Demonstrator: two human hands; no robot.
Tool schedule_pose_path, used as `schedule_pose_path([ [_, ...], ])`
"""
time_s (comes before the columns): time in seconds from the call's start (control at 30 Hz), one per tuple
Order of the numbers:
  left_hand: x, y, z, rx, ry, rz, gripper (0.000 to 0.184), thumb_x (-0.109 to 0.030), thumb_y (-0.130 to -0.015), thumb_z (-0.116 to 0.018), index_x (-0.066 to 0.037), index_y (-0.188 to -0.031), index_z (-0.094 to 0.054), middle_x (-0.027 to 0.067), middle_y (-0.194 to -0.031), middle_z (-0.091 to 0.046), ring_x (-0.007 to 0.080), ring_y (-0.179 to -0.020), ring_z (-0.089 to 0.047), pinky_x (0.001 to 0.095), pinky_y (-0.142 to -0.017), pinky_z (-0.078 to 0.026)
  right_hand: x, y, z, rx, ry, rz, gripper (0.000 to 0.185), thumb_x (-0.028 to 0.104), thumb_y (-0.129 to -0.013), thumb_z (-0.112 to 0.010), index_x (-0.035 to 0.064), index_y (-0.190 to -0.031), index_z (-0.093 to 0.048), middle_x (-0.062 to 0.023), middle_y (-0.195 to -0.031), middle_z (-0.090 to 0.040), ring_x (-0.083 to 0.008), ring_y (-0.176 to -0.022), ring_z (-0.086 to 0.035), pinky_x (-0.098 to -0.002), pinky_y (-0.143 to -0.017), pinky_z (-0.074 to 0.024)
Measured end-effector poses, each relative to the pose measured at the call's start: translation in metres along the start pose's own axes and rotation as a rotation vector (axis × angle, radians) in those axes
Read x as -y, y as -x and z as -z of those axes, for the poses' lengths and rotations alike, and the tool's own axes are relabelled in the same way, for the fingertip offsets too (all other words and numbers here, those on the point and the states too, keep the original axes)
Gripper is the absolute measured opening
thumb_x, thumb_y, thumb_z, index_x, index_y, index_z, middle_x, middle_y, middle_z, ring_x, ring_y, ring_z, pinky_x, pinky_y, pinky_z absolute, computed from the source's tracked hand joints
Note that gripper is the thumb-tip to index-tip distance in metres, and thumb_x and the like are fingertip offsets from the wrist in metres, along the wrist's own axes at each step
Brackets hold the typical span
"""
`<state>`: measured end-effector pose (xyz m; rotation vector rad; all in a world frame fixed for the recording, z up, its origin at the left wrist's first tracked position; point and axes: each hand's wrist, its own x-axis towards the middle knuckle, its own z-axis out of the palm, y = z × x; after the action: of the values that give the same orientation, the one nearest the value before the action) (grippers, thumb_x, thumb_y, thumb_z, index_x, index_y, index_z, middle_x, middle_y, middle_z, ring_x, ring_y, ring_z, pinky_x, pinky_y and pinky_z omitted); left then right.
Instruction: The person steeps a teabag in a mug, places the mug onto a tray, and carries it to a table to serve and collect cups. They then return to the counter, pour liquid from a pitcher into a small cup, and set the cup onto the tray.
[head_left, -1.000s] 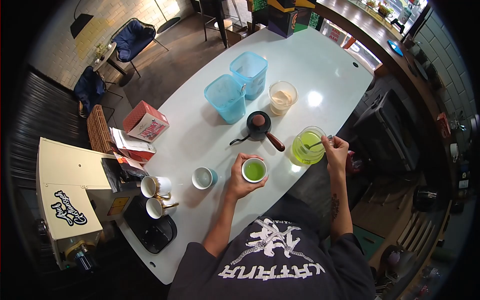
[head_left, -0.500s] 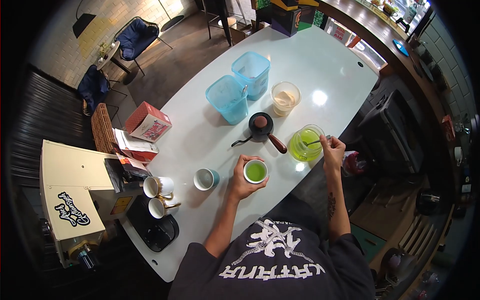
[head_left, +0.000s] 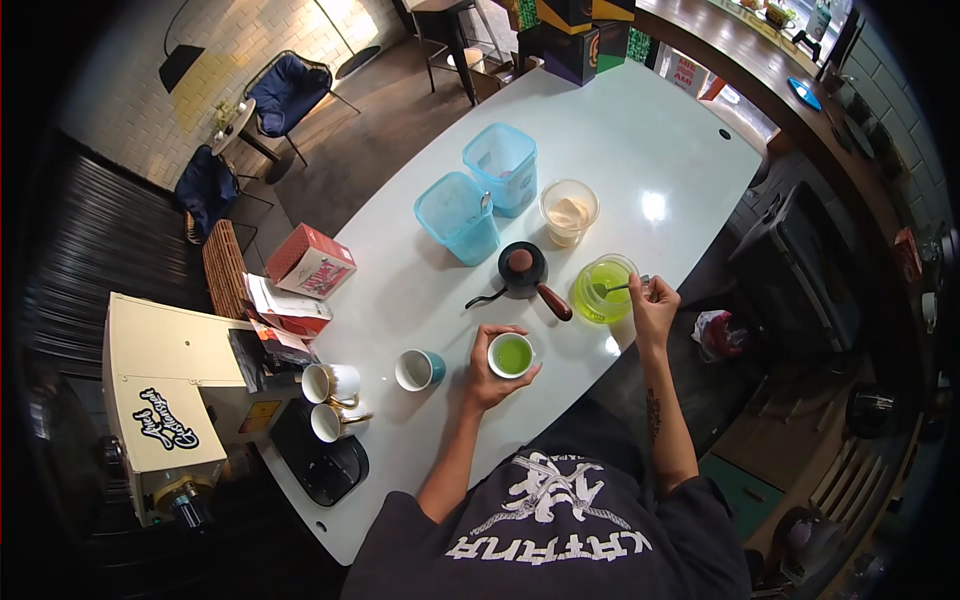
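Note:
My left hand (head_left: pixel 486 376) wraps round a small white cup (head_left: pixel 513 356) with bright green liquid inside, held at the near side of the table. My right hand (head_left: pixel 655 306) pinches the handle of a spoon (head_left: pixel 614 289). The spoon's bowl reaches over the green liquid in a clear round jug (head_left: pixel 600 313); whether it touches the liquid I cannot tell. Between the hands and the blue containers stands a dark pot (head_left: pixel 522 285) with a brown knob and wooden side handle. A blue-sided cup (head_left: pixel 420 370) stands left of my left hand.
Two translucent blue containers (head_left: pixel 455 225) stand farther back, beside a clear cup of beige contents (head_left: pixel 569 212). On the left are two white-and-gold mugs (head_left: pixel 330 383), a black tray (head_left: pixel 320 455), a red-and-white box (head_left: pixel 312 262) and a cream machine (head_left: pixel 165 385). Dark boxes (head_left: pixel 580 50) stand at the far end.
The camera view has shifted slightly. My right hand and the spoon have moved a little left over the jug, and the spoon's bowl shows more plainly. My left hand still holds the cup.

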<state>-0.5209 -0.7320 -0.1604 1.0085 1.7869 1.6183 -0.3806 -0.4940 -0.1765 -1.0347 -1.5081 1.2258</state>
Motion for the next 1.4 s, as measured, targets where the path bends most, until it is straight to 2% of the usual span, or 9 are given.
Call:
schedule_pose_path([
  [0.2,-0.014,0.003,0.0,-0.028,-0.015,-0.006,0.085,-0.01,-0.06,-0.091,-0.003,-0.125,-0.036,0.015,-0.123,-0.052,0.0231,-0.116,-0.053,0.0348,-0.1,-0.044,0.01,-0.002,0.004,0.054,-0.021,0.06,0.037,0.022,-0.082,-0.077,0.0012,-0.069,-0.049,0.0023,-0.064,-0.049,-0.0067,-0.063,-0.044,-0.0246,-0.058,-0.0388],
  [0.27,-0.015,0.004,0.003,-0.021,0.001,-0.016,0.09,-0.011,-0.059,-0.092,-0.003,-0.129,-0.035,0.0164,-0.126,-0.05,0.0248,-0.121,-0.05,0.0357,-0.103,-0.043,0.017,-0.001,0.012,0.128,0.035,-0.056,0.036,0.026,-0.081,-0.079,-0.0009,-0.088,-0.056,-0.0041,-0.082,-0.055,-0.012,-0.077,-0.053,-0.0284,-0.072,-0.0464],
  [0.47,-0.025,0.014,0.007,-0.036,0.04,-0.16,0.09,-0.007,-0.066,-0.08,-0.004,-0.139,-0.027,0.0208,-0.138,-0.037,0.0311,-0.135,-0.035,0.044,-0.116,-0.025,0.024,0.015,0.035,-0.052,0.093,0.046,0.045,0.026,-0.082,-0.078,0.0002,-0.111,-0.054,-0.0124,-0.11,-0.052,-0.0239,-0.106,-0.054,-0.0361,-0.093,-0.0455],
  [0.63,-0.063,0.033,0.009,-0.056,0.041,-0.328,0.082,-0.002,-0.07,-0.071,-0.003,-0.139,-0.027,0.0213,-0.139,-0.036,0.0323,-0.137,-0.033,0.0466,-0.118,-0.019,0.014,0.049,0.076,-0.198,0.075,0.045,0.041,0.025,-0.083,-0.076,0.0032,-0.111,-0.055,-0.0104,-0.109,-0.052,-0.0215,-0.105,-0.054,-0.0353,-0.092,-0.0456],
  [0.73,-0.082,0.051,0.01,0.024,0.162,-0.307,0.078,0.0,-0.073,-0.07,-0.004,-0.138,-0.027,0.0211,-0.135,-0.041,0.0313,-0.13,-0.043,0.0444,-0.113,-0.03,0.013,0.088,0.105,-0.266,0.034,-0.015,0.033,0.022,-0.086,-0.073,0.0053,-0.109,-0.055,-0.0074,-0.108,-0.052,-0.0166,-0.102,-0.054,-0.0318,-0.086,-0.0478],
  [0.8,-0.091,0.062,0.005,0.091,0.351,-0.215,0.074,0.002,-0.076,-0.068,-0.004,-0.137,-0.027,0.0191,-0.127,-0.048,0.0281,-0.118,-0.053,0.0406,-0.105,-0.04,0.015,0.123,0.126,-0.322,0.031,-0.043,0.032,0.021,-0.087,-0.073,0.0051,-0.108,-0.055,-0.0069,-0.108,-0.052,-0.0154,-0.101,-0.053,-0.0308,-0.085,-0.0481],
  [0.97,-0.086,0.086,-0.031,0.424,0.478,-0.036,0.061,0.003,-0.084,-0.066,-0.004,-0.135,-0.033,0.0134,-0.121,-0.053,0.0222,-0.11,-0.059,0.0346,-0.097,-0.048,0.006,0.215,0.194,-0.49,0.064,-0.077,0.023,0.017,-0.09,-0.069,0.0039,-0.103,-0.056,-0.0044,-0.102,-0.054,-0.0115,-0.095,-0.055,-0.0274,-0.081,-0.0492],
  [1.07,-0.087,0.108,-0.067,0.669,0.415,0.196,0.049,-0.006,-0.089,-0.068,-0.005,-0.13,-0.042,0.0106,-0.116,-0.059,0.019,-0.109,-0.059,0.0324,-0.094,-0.049,0.007,0.275,0.235,-0.613,-0.012,-0.196,0.012,0.015,-0.095,-0.062,0.0032,-0.099,-0.06,-0.0013,-0.087,-0.059,-0.0096,-0.078,-0.061,-0.0252,-0.071,-0.052],
  [1.4,-0.057,0.228,-0.205,1.304,0.27,0.469,0.041,-0.015,-0.094,-0.063,-0.005,-0.129,-0.044,0.0142,-0.117,-0.061,0.0183,-0.106,-0.061,0.0309,-0.093,-0.048,-0.001,0.494,0.345,-1.188,-0.439,-0.326,0.009,0.013,-0.096,-0.058,0.0042,-0.095,-0.059,-0.0034,-0.082,-0.061,-0.0129,-0.073,-0.063,-0.0255,-0.069,-0.0527],
])
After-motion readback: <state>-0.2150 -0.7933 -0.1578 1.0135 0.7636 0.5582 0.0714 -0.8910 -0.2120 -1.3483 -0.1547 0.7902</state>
